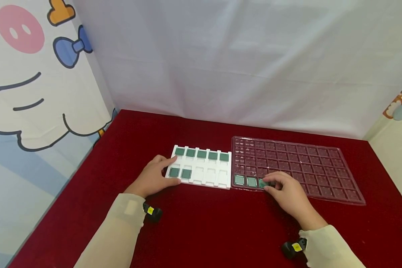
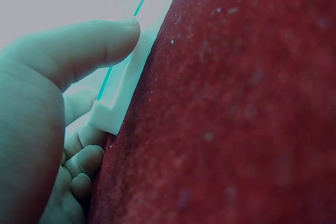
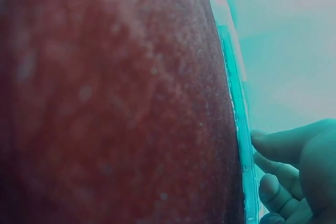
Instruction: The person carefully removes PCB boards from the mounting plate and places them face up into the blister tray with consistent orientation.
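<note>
My left hand [image 1: 155, 176] grips the left end of a white tray [image 1: 201, 163], thumb near its front corner and a finger at the upper side. In the left wrist view the thumb [image 2: 100, 43] lies over the tray's edge. Square green chips fill the tray's back row; two more chips sit at the left of its front row. My right hand [image 1: 286, 191] pinches a green chip [image 1: 261, 183] at the front row of a clear plastic tray [image 1: 311, 167]. Two other chips lie left of it, including one chip [image 1: 239, 180] in the corner pocket.
The two trays lie side by side, edges close together, on a dark red cloth [image 1: 214, 227]. White curtain [image 1: 238, 67] hangs behind the table, and a cartoon-printed sheet [image 1: 37, 82] stands at the left. Black wrist cameras sit on both sleeves.
</note>
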`<control>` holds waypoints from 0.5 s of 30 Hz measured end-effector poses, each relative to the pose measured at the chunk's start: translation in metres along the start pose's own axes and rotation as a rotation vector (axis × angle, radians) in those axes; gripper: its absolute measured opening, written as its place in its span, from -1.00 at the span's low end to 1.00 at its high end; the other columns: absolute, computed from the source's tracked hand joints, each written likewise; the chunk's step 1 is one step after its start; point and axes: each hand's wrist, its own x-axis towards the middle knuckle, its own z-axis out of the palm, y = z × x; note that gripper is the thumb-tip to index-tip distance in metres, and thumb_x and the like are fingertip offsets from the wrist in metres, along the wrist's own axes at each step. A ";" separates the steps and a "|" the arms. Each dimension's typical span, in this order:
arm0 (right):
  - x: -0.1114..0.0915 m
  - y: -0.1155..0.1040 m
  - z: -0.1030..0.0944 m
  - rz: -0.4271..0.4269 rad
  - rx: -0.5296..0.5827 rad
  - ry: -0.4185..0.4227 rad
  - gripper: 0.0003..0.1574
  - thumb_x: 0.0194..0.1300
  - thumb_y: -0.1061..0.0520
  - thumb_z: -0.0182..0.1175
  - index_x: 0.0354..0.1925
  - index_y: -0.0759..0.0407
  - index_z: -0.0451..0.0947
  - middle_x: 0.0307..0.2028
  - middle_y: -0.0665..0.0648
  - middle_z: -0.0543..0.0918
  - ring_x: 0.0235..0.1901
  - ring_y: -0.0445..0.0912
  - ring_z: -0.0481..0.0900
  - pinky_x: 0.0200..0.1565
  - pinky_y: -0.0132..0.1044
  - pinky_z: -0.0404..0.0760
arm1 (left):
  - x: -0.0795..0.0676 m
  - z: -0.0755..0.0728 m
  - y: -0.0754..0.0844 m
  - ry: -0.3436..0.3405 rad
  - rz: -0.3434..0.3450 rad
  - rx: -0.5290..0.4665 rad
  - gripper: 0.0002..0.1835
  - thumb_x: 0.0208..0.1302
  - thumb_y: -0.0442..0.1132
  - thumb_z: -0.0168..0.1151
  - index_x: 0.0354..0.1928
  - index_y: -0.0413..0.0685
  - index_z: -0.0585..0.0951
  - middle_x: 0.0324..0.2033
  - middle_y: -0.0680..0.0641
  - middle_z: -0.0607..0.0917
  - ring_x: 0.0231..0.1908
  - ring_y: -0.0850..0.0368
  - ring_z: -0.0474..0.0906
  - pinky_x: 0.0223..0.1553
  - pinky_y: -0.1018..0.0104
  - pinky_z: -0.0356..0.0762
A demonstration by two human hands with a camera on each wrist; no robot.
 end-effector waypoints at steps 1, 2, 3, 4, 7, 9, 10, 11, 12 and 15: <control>0.000 0.000 0.000 -0.001 0.001 0.000 -0.75 0.35 0.26 0.38 0.00 0.18 0.74 0.08 0.19 0.66 -0.35 -0.07 0.41 -0.34 -0.18 0.42 | 0.000 0.000 0.000 0.000 -0.001 0.000 -0.06 0.16 0.05 0.53 0.56 0.07 0.34 0.15 -0.09 0.47 0.04 0.00 0.39 0.02 0.11 0.45; 0.000 0.000 0.000 -0.003 0.001 0.001 -0.75 0.35 0.26 0.38 0.00 0.18 0.74 0.08 0.19 0.66 -0.35 -0.07 0.41 -0.33 -0.17 0.42 | 0.000 0.000 0.000 0.000 -0.001 0.001 -0.06 0.16 0.05 0.53 0.56 0.07 0.34 0.15 -0.09 0.47 0.04 -0.01 0.39 0.03 0.11 0.45; 0.000 -0.001 0.000 -0.005 0.002 0.003 -0.75 0.35 0.26 0.38 -0.01 0.18 0.74 0.08 0.20 0.66 -0.35 -0.07 0.42 -0.33 -0.17 0.42 | 0.000 0.000 0.000 0.001 -0.002 0.001 -0.06 0.16 0.05 0.53 0.56 0.07 0.34 0.15 -0.09 0.47 0.04 -0.01 0.39 0.03 0.11 0.45; 0.000 -0.001 0.000 -0.006 0.004 0.004 -0.75 0.35 0.26 0.38 -0.01 0.18 0.75 0.08 0.19 0.66 -0.35 -0.07 0.42 -0.33 -0.17 0.42 | -0.001 0.000 0.000 0.001 -0.003 0.000 -0.06 0.16 0.04 0.53 0.56 0.06 0.34 0.15 -0.09 0.47 0.04 -0.01 0.39 0.02 0.11 0.46; 0.001 -0.001 0.002 -0.009 0.011 0.007 -0.76 0.34 0.26 0.38 -0.01 0.18 0.75 0.08 0.19 0.66 -0.35 -0.07 0.42 -0.34 -0.18 0.42 | -0.001 0.000 0.001 0.003 -0.003 -0.001 -0.06 0.15 0.04 0.53 0.56 0.06 0.34 0.14 -0.09 0.47 0.04 -0.01 0.39 0.02 0.11 0.46; 0.001 -0.001 0.003 -0.012 0.017 0.010 -0.76 0.34 0.26 0.38 -0.01 0.17 0.75 0.08 0.18 0.66 -0.34 -0.07 0.42 -0.34 -0.18 0.43 | 0.000 0.000 0.000 0.003 -0.002 0.002 -0.06 0.16 0.04 0.53 0.56 0.07 0.34 0.14 -0.09 0.47 0.03 0.00 0.39 0.01 0.11 0.46; 0.002 -0.001 0.004 -0.014 0.020 0.009 -0.75 0.35 0.25 0.38 -0.01 0.17 0.75 0.09 0.18 0.66 -0.34 -0.08 0.42 -0.34 -0.18 0.43 | 0.000 0.000 0.000 0.003 -0.002 0.003 -0.06 0.16 0.05 0.53 0.56 0.07 0.34 0.14 -0.08 0.47 0.03 0.00 0.39 0.01 0.12 0.46; 0.002 -0.002 0.005 -0.016 0.024 0.009 -0.75 0.35 0.25 0.39 -0.01 0.18 0.75 0.09 0.19 0.66 -0.34 -0.08 0.43 -0.33 -0.18 0.43 | 0.000 0.000 0.000 0.003 -0.001 0.003 -0.06 0.16 0.05 0.53 0.56 0.07 0.34 0.13 -0.08 0.47 0.03 0.00 0.39 0.01 0.12 0.45; 0.003 -0.002 0.006 -0.017 0.027 0.009 -0.75 0.35 0.25 0.39 0.00 0.18 0.74 0.09 0.19 0.66 -0.35 -0.08 0.43 -0.34 -0.18 0.44 | 0.000 0.000 0.000 0.003 -0.001 0.002 -0.06 0.16 0.05 0.53 0.56 0.07 0.34 0.13 -0.08 0.47 0.03 0.00 0.39 0.01 0.12 0.45; 0.004 -0.005 0.008 -0.018 0.034 0.009 -0.74 0.34 0.23 0.39 0.01 0.18 0.74 0.09 0.19 0.66 -0.36 -0.08 0.43 -0.34 -0.19 0.44 | 0.001 0.000 0.000 0.001 0.003 0.000 -0.05 0.16 0.05 0.54 0.56 0.06 0.34 0.12 -0.08 0.48 0.01 0.00 0.39 -0.01 0.13 0.45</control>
